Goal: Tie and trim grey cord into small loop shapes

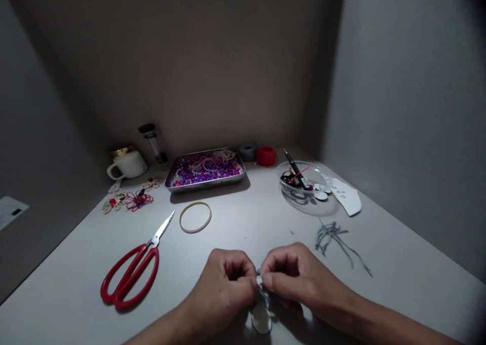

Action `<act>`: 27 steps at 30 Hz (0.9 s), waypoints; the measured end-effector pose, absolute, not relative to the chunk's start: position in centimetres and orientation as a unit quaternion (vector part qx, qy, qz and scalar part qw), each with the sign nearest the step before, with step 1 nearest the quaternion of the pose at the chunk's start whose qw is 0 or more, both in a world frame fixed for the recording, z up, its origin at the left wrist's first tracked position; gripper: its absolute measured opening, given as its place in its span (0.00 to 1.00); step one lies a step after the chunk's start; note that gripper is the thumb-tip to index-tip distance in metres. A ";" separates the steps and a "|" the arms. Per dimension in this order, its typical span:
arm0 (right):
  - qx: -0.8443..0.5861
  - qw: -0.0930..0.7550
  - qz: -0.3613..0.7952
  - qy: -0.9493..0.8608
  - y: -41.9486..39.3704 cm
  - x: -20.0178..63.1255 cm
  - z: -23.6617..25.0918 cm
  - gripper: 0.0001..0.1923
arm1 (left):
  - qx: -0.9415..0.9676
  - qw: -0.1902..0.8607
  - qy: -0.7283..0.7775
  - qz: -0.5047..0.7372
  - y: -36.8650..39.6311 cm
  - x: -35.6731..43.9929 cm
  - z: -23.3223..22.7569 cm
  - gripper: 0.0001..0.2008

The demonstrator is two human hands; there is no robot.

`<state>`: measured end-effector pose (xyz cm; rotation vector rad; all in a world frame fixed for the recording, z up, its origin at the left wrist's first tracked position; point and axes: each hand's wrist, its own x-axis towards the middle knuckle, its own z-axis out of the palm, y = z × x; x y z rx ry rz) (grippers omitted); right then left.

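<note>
Close to the table's near side, my left hand is closed in a pinch, thumb against the curled fingers. Facing it, my right hand pinches as well, its fingertips almost touching the left ones. Between them shows a small white piece with grey cord that both hands seem to grip; the exact hold is hidden by the fingers. A white round disc hangs or lies just below on the same cord. Right of my right hand lies a bunch of grey cord pieces.
Red-handled scissors lie left, beside a thin hoop. Behind stand a metal bead tray, a red cord spool, a grey spool and a mug. A clear bowl holds a pen.
</note>
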<state>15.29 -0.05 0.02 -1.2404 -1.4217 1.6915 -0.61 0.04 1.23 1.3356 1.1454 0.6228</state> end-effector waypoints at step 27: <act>-0.517 0.335 0.529 -0.584 -0.5 14.7 -0.2 0.08 | 0.639 0.455 0.540 0.304 -0.9 -0.8 0.1 0.09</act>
